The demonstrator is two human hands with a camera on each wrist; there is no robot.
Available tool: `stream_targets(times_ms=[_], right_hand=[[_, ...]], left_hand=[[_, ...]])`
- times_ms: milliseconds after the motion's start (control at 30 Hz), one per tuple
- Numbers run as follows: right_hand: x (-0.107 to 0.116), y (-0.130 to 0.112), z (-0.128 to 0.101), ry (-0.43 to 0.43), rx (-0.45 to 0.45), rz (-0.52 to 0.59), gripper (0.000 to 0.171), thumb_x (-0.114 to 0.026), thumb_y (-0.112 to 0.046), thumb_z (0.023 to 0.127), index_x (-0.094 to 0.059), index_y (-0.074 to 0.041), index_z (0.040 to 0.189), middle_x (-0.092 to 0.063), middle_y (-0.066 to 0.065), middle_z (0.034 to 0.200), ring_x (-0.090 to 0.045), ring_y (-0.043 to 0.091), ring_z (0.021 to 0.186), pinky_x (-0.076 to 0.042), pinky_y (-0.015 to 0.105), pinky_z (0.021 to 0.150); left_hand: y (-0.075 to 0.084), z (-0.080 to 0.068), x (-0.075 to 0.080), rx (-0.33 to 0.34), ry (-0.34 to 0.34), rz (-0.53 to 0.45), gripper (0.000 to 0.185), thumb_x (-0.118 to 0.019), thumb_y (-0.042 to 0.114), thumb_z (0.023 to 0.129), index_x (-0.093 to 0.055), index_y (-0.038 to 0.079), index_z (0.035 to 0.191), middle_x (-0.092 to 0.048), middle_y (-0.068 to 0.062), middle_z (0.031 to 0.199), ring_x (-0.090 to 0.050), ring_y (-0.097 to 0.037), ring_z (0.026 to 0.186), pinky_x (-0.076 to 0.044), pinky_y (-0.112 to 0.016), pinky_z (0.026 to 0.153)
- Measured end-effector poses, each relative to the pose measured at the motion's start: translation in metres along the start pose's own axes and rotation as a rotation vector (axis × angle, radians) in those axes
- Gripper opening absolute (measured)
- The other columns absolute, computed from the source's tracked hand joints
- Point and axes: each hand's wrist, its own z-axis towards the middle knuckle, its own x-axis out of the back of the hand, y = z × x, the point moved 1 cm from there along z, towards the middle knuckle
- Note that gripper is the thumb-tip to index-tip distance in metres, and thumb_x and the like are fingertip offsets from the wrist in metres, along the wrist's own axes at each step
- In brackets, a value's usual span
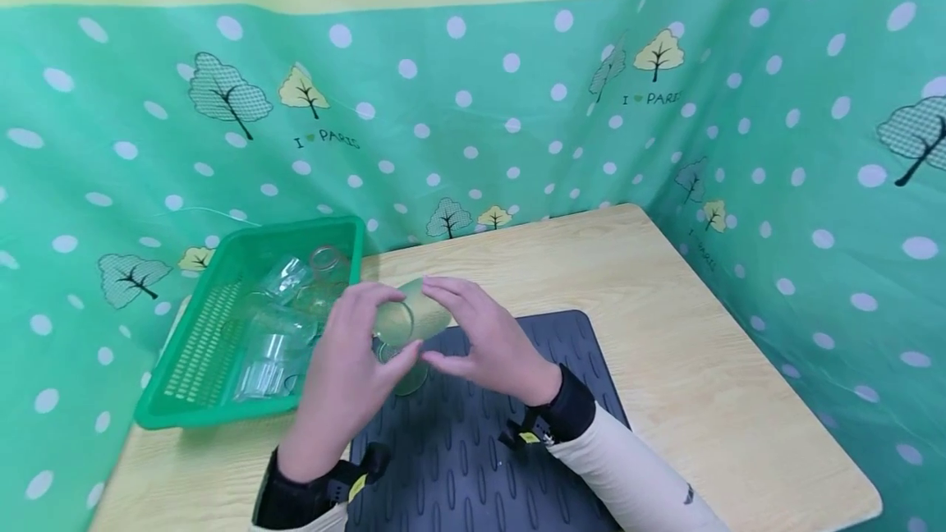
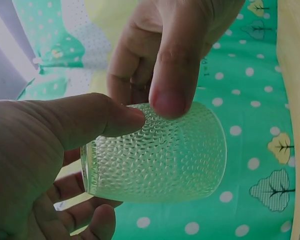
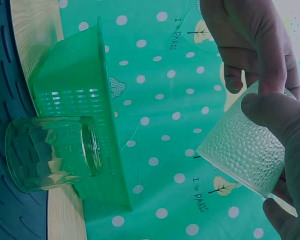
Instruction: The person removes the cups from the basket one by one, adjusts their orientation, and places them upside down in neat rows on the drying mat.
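Observation:
Both hands hold one clear textured glass (image 1: pixel 414 317) on its side in the air, above the far left corner of a dark ribbed mat (image 1: pixel 510 458). My left hand (image 1: pixel 358 339) grips its open end, thumb (image 2: pixel 90 120) on the wall and fingers curled beneath. My right hand (image 1: pixel 476 331) pinches the other end, thumb (image 2: pixel 172 75) pressed on the dimpled wall (image 2: pixel 160 160). In the right wrist view the glass (image 3: pixel 242 150) sits between my right thumb (image 3: pixel 277 117) and the left hand's fingers (image 3: pixel 250 40). A second, smooth glass (image 3: pixel 52 152) stands upside down on the mat below the hands.
A green plastic basket (image 1: pixel 244 238) with several clear glasses (image 1: pixel 284 314) stands left of the mat, on the wooden table (image 1: pixel 680 343). A green dotted cloth (image 1: pixel 813 187) walls the table at the back and right. The basket's side (image 3: pixel 75 90) is close to the upturned glass.

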Motion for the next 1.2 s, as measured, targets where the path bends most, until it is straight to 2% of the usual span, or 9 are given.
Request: stream_targets(times_ms=[167, 300, 567, 800, 1200], right_hand=[[0.000, 0.001, -0.003, 0.012, 0.002, -0.026, 0.079, -0.087, -0.022, 0.083, -0.048, 0.000, 0.148, -0.052, 0.016, 0.148, -0.052, 0.028, 0.135, -0.044, 0.035, 0.114], [-0.004, 0.002, -0.005, 0.003, 0.002, -0.052, 0.074, -0.088, -0.023, 0.082, -0.052, -0.001, 0.143, -0.057, 0.014, 0.142, -0.055, 0.028, 0.130, -0.045, 0.038, 0.112], [-0.011, 0.004, -0.011, -0.024, -0.065, -0.065, 0.068, -0.087, -0.022, 0.081, -0.055, -0.001, 0.138, -0.059, 0.013, 0.137, -0.057, 0.028, 0.128, -0.046, 0.037, 0.111], [-0.017, 0.005, -0.010, -0.042, -0.081, -0.044, 0.066, -0.086, -0.022, 0.081, -0.055, -0.001, 0.136, -0.059, 0.014, 0.136, -0.057, 0.028, 0.126, -0.048, 0.040, 0.108], [-0.018, 0.007, -0.011, -0.028, -0.071, -0.050, 0.067, -0.085, -0.021, 0.081, -0.053, -0.001, 0.136, -0.059, 0.014, 0.136, -0.058, 0.028, 0.125, -0.049, 0.040, 0.106]], left_hand=[[-0.001, -0.002, -0.008, -0.043, -0.014, -0.010, 0.060, -0.092, 0.010, 0.076, -0.059, 0.006, 0.126, -0.057, -0.014, 0.129, -0.057, -0.033, 0.117, -0.056, -0.050, 0.090], [-0.007, -0.008, -0.013, -0.046, -0.025, -0.034, 0.059, -0.092, 0.011, 0.076, -0.060, 0.008, 0.126, -0.057, -0.013, 0.129, -0.057, -0.031, 0.116, -0.057, -0.049, 0.090], [-0.014, -0.012, -0.022, -0.064, -0.054, -0.051, 0.056, -0.090, 0.014, 0.081, -0.062, 0.012, 0.129, -0.057, -0.010, 0.129, -0.058, -0.028, 0.116, -0.056, -0.046, 0.091], [-0.018, -0.015, -0.021, -0.068, -0.034, -0.033, 0.058, -0.090, 0.014, 0.080, -0.062, 0.013, 0.131, -0.058, -0.008, 0.129, -0.058, -0.027, 0.116, -0.056, -0.045, 0.091], [-0.019, -0.015, -0.023, -0.066, -0.043, -0.040, 0.058, -0.089, 0.016, 0.082, -0.062, 0.013, 0.133, -0.058, -0.008, 0.133, -0.056, -0.028, 0.123, -0.054, -0.048, 0.097]])
